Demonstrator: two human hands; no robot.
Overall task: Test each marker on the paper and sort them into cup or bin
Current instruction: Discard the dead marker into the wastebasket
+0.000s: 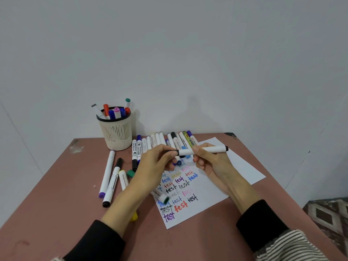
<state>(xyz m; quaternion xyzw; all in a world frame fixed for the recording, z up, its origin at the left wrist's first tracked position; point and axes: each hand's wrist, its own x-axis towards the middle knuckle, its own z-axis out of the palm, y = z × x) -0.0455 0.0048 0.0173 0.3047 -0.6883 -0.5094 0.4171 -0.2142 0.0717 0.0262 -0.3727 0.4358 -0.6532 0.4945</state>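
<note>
Two hands (150, 166) (209, 162), one marker (202, 150)

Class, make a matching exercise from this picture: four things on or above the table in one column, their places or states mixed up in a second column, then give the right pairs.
Column one
1. mesh cup
2. held marker
3. paper
4. purple-capped marker

Column two
A. lies flat, covered with the word "test"
B. gripped by both hands above the paper
C. stands upright, holding several markers
D. lies on the table left of the paper

Pairs: 1-C, 2-B, 3-A, 4-D
</note>
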